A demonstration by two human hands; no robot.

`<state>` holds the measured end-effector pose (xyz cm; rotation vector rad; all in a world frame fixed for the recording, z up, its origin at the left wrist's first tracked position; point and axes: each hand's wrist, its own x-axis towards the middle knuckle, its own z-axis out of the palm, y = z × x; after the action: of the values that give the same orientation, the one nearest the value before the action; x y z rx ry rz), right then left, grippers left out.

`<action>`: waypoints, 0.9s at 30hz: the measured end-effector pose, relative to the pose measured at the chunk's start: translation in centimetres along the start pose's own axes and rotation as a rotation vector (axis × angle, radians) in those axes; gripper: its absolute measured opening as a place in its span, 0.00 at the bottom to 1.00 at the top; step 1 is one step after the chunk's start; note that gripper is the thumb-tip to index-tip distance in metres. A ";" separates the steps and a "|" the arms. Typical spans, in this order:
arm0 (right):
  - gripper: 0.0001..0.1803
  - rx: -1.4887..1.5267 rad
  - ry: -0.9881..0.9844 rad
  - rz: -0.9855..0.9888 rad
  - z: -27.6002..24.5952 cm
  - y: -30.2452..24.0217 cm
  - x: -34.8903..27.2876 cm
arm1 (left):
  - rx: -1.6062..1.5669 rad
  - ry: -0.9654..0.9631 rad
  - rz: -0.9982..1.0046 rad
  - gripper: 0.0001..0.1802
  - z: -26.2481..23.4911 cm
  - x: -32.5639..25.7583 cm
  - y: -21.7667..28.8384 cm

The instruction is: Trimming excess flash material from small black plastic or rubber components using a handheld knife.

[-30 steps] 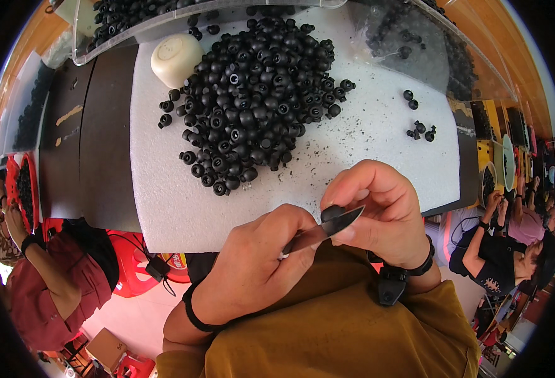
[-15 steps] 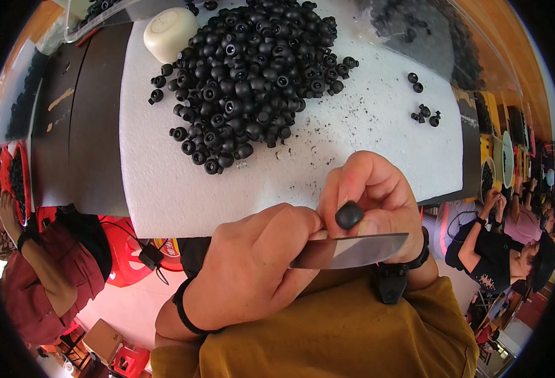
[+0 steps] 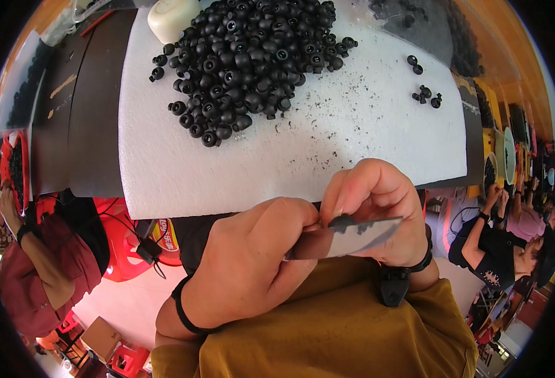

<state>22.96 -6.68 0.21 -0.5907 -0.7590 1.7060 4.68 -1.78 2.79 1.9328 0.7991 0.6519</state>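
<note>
My left hand [image 3: 252,255] is closed round a knife, its handle hidden in the fist. The knife's blade [image 3: 359,240] points right, crossing in front of my right hand [image 3: 378,205]. Between the pinched fingers of that right hand is a small black rounded part [image 3: 341,221], rubber-like, mostly hidden behind the blade's upper edge; whether the edge touches it I cannot tell. Beyond both hands, a large heap of similar black parts [image 3: 246,57] lies on a white foam sheet [image 3: 183,170]. Several loose ones [image 3: 425,93] sit at the sheet's right.
Black crumbs [image 3: 328,113] are scattered beside the heap. A cream-coloured block [image 3: 172,20] stands at its far left. A clear plastic bag [image 3: 409,28] of dark parts lies far right. Other people work on the left [image 3: 50,271] and right [image 3: 498,246].
The blade has tilted and risen over the black part, which now shows much less. The foam sheet and heap appear higher in the view.
</note>
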 end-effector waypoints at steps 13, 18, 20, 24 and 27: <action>0.18 -0.146 -0.047 -0.135 -0.3 0.1 -1.5 | 0.076 -0.049 0.077 0.14 0.7 -1.0 0.3; 0.17 -0.104 -0.054 -0.113 -0.2 0.1 -1.6 | 0.074 -0.049 0.068 0.14 0.8 -1.1 0.4; 0.17 -0.103 -0.047 -0.102 0.0 0.1 -1.7 | 0.067 -0.048 0.051 0.13 0.8 -1.2 0.4; 0.15 -0.131 -0.025 -0.097 0.3 -0.1 -1.6 | -0.140 -0.070 -0.060 0.08 0.2 -1.4 0.2; 0.14 -0.172 -0.012 -0.109 0.4 -0.1 -1.4 | -0.380 -0.033 -0.148 0.04 -0.1 -1.3 0.0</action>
<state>23.06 -8.08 0.57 -0.6448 -0.9363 1.5555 3.74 -2.75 2.70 1.5217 0.7304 0.6288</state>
